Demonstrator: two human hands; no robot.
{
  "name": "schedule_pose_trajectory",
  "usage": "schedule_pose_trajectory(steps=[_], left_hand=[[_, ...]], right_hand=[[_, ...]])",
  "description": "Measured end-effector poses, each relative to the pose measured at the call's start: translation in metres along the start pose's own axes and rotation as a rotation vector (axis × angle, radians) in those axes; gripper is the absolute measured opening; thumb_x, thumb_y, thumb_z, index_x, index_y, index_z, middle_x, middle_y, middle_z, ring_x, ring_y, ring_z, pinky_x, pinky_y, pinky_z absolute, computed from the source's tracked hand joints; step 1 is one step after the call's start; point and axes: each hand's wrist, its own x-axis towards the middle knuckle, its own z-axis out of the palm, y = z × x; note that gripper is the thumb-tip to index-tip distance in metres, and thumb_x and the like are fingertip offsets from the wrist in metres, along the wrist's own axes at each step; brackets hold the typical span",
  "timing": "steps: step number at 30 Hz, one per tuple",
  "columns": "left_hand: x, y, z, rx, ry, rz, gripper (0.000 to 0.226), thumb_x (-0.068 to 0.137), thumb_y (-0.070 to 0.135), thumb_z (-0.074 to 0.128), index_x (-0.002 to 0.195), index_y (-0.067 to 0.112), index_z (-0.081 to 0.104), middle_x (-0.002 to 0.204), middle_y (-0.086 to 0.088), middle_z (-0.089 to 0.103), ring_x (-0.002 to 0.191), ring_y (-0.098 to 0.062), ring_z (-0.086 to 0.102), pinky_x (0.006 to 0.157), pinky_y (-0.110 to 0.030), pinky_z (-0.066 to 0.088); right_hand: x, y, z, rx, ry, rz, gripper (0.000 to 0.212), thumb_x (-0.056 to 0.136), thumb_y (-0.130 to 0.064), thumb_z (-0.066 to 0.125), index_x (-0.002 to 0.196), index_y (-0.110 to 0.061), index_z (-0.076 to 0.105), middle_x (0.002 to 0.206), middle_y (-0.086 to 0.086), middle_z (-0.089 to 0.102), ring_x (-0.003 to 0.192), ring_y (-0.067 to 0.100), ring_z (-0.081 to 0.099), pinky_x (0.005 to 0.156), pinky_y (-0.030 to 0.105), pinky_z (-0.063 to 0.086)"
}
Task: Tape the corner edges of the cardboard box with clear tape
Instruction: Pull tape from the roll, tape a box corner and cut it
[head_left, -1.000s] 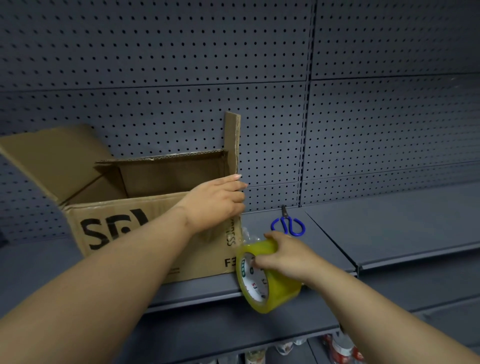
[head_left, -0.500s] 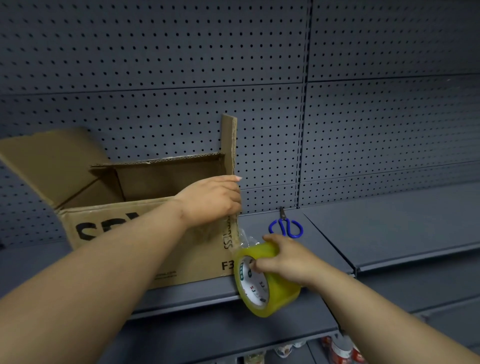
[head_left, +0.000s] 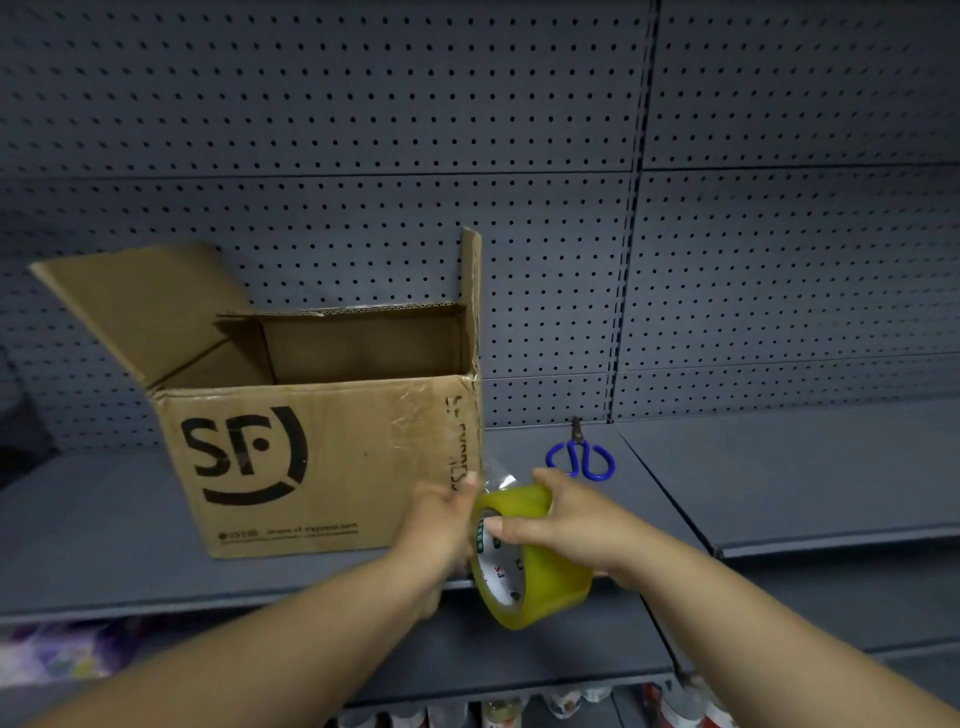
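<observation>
L hand (head_left: 441, 519) dropped to box (head_left: 322, 447) lower corner, grip state unclear; R hand (head_left: 571, 525) grip wraps tape roll (head_left: 540, 582).

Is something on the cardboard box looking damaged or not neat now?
Yes. The clear tape on the cardboard box, near its front right corner, lies wrinkled, not flat. The top corner there looks frayed. The right hand grips the tape roll.

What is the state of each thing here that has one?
cardboard box: open, flaps up, standing on the shelf.
tape roll: gripped by the right hand, strip pulled to the box corner.
scissors: closed, lying on the shelf.
left hand: presses tape on the corner.
</observation>
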Motion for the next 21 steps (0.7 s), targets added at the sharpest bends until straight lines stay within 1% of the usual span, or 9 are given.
schedule_pose_trajectory(steps=[2, 5, 7, 9, 11, 13, 15, 18, 21], left_hand=[[-0.003, 0.003, 0.01, -0.113, -0.139, -0.26, 0.051, 0.09, 0.056, 0.039, 0.108, 0.012, 0.055, 0.098, -0.012, 0.064, 0.066, -0.021, 0.061, 0.063, -0.029, 0.052], [-0.002, 0.011, 0.017, -0.409, -0.242, -0.392, 0.057, 0.091, 0.054, 0.04, 0.12, 0.007, 0.054, 0.112, -0.019, 0.065, 0.094, -0.031, 0.065, 0.08, -0.039, 0.054], [-0.002, 0.018, 0.02, -0.542, -0.249, -0.392, 0.047, 0.094, 0.043, 0.043, 0.114, 0.003, 0.056, 0.095, -0.021, 0.07, 0.077, -0.03, 0.069, 0.068, -0.04, 0.058], [-0.005, 0.021, 0.023, -0.566, -0.225, -0.385, 0.035, 0.096, 0.03, 0.044, 0.098, -0.001, 0.06, 0.066, -0.017, 0.07, 0.051, -0.025, 0.067, 0.043, -0.032, 0.055], [-0.007, 0.02, 0.026, -0.554, -0.16, -0.393, 0.028, 0.094, 0.024, 0.046, 0.083, 0.003, 0.06, 0.053, -0.011, 0.066, 0.044, -0.021, 0.064, 0.041, -0.028, 0.053], [-0.007, 0.017, 0.028, -0.529, -0.1, -0.405, 0.025, 0.093, 0.023, 0.048, 0.079, 0.006, 0.061, 0.056, -0.009, 0.066, 0.048, -0.021, 0.064, 0.05, -0.029, 0.054], [-0.006, 0.015, 0.03, -0.53, -0.064, -0.419, 0.024, 0.091, 0.022, 0.05, 0.078, 0.006, 0.062, 0.057, -0.009, 0.066, 0.048, -0.021, 0.064, 0.051, -0.029, 0.054], [-0.008, 0.015, 0.032, -0.54, -0.012, -0.426, 0.02, 0.088, 0.021, 0.05, 0.077, 0.008, 0.061, 0.066, -0.01, 0.063, 0.057, -0.023, 0.061, 0.061, -0.029, 0.051], [-0.009, 0.015, 0.032, -0.561, 0.025, -0.427, 0.021, 0.086, 0.021, 0.053, 0.073, 0.008, 0.063, 0.061, -0.009, 0.063, 0.052, -0.021, 0.061, 0.056, -0.026, 0.052]], right_hand=[[-0.002, 0.001, -0.002, 0.0, -0.054, -0.009, 0.106, 0.068, -0.055, 0.071, 0.146, -0.015, 0.013, 0.142, 0.0, 0.041, 0.12, 0.013, 0.047, 0.092, 0.023, 0.04], [-0.002, 0.001, -0.009, 0.052, -0.182, -0.019, 0.11, 0.065, -0.058, 0.069, 0.147, -0.015, 0.01, 0.141, 0.002, 0.044, 0.119, 0.015, 0.049, 0.099, 0.029, 0.043], [0.002, -0.001, -0.022, 0.188, -0.348, 0.007, 0.111, 0.057, -0.064, 0.065, 0.146, -0.021, 0.015, 0.134, 0.004, 0.051, 0.111, 0.017, 0.056, 0.094, 0.033, 0.048], [0.017, 0.0, -0.04, 0.238, -0.425, 0.037, 0.085, 0.063, -0.068, 0.056, 0.135, -0.031, 0.03, 0.098, 0.007, 0.064, 0.079, 0.016, 0.062, 0.071, 0.029, 0.053], [0.046, 0.008, -0.053, 0.231, -0.263, 0.073, 0.051, 0.081, -0.06, 0.05, 0.118, -0.027, 0.041, 0.076, 0.009, 0.061, 0.059, 0.017, 0.055, 0.059, 0.028, 0.051], [0.081, 0.023, -0.059, 0.079, 0.011, 0.101, 0.039, 0.09, -0.047, 0.047, 0.105, -0.011, 0.051, 0.083, 0.016, 0.062, 0.064, 0.025, 0.057, 0.065, 0.036, 0.051], [0.112, 0.038, -0.06, -0.255, 0.136, 0.136, 0.036, 0.094, -0.038, 0.044, 0.099, -0.003, 0.056, 0.102, 0.022, 0.063, 0.089, 0.033, 0.061, 0.073, 0.035, 0.045], [0.149, 0.06, -0.055, -0.523, 0.086, 0.228, 0.039, 0.094, -0.028, 0.039, 0.114, 0.001, 0.056, 0.123, 0.019, 0.058, 0.111, 0.031, 0.056, 0.082, 0.03, 0.043], [0.166, 0.075, -0.052, -0.48, 0.09, 0.225, 0.036, 0.091, -0.023, 0.047, 0.118, -0.003, 0.057, 0.122, 0.016, 0.059, 0.112, 0.029, 0.056, 0.086, 0.032, 0.044]])
